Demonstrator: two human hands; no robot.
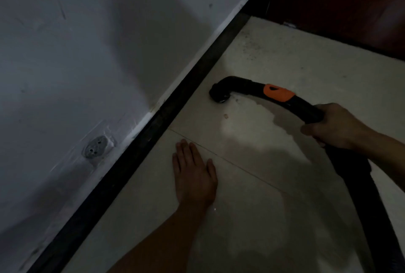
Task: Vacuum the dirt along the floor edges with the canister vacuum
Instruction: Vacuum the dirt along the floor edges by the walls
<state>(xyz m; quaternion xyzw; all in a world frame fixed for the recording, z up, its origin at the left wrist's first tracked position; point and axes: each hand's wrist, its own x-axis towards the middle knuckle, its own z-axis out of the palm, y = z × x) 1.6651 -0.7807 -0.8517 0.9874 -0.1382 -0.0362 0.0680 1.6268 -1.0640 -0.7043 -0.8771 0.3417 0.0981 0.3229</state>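
Right grip (pixel 335 125) holds vacuum wand (pixel 247 83); left grip (pixel 195 176) spread flat, seemingly on floor (pixel 295 57).

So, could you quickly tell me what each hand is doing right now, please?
Left hand: open, flat on the floor.
Right hand: gripping the vacuum hose.

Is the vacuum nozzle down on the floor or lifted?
Down: nozzle mouth meets the tile floor, short of the black skirting; right hand grips hose.
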